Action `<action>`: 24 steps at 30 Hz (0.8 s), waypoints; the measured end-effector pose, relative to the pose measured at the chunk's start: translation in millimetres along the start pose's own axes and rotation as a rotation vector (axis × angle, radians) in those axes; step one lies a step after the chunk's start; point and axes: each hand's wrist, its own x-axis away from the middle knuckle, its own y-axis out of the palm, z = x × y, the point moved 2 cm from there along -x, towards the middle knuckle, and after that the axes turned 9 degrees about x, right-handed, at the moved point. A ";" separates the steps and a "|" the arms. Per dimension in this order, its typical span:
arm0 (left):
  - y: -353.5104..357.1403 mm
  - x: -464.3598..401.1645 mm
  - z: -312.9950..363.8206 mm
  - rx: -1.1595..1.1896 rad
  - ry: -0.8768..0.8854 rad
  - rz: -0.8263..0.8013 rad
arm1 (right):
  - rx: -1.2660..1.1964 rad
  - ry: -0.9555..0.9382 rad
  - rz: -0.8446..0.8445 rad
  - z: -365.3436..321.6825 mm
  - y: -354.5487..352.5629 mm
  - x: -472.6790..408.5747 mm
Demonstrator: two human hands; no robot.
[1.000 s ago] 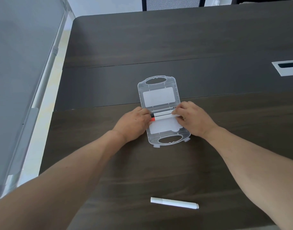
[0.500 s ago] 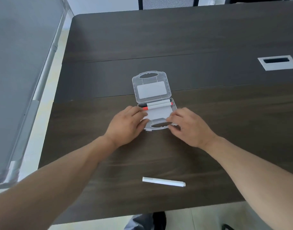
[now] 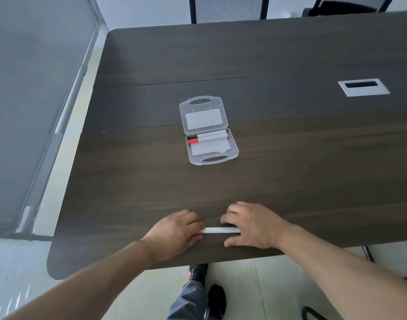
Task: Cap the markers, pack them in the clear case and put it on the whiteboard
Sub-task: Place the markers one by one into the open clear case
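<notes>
left hand (image 3: 174,234): down on the tabletop (image 3: 290,176) near the front edge, fingers curled over the left end of the white marker (image 3: 221,230); looks like a loose pinch, can't tell how firm

right hand (image 3: 253,225): same deal on the right end, fingers curved over it and thumb tucked under near the edge; covers that end so I can't see whether there's a cap on it

white marker: lying flat between both hands, only the middle bit of the barrel shows, well apart from the case

clear case (image 3: 208,130): open flat further back on the tabletop, lid half away from the person, both handle cutouts visible

packed so far: two markers in the near half right by the hinge, the black-capped marker (image 3: 207,135) and the red-capped marker (image 3: 208,139) side by side and touching

where we're at, I reckon: two in, last one being picked up, then close it and take it to the whiteboard

what could go wrong: marker sits close to the front edge, so a sloppy grab could roll it off onto the floor (image 3: 278,285)

also: if that hidden end is uncapped, it could go in the case open, or leave ink on the fingers

also: case is light and unlatched, so dropping the marker in clumsily could shove it or knock the other two out of line and stop the lid shutting
</notes>
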 end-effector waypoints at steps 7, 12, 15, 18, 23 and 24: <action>-7.2 -9.1 3.4 -0.077 0.012 0.017 | 0.158 -0.081 0.112 -2.3 2.1 -0.3; -11.8 -10.6 2.0 -0.087 0.014 -0.009 | 0.249 -0.104 0.185 2.3 -4.2 -4.4; -24.5 -18.1 -6.5 -0.089 0.031 0.045 | 0.279 -0.127 0.245 13.5 -17.0 -10.3; -50.9 -38.8 -20.0 -0.097 0.040 0.161 | 0.274 -0.121 0.366 32.9 -40.5 -26.2; -91.1 -81.4 -52.7 -0.099 -0.073 0.323 | 0.284 -0.099 0.506 69.7 -76.5 -62.6; -96.0 -88.7 -58.9 -0.094 -0.097 0.328 | 0.287 -0.095 0.508 76.3 -81.7 -70.2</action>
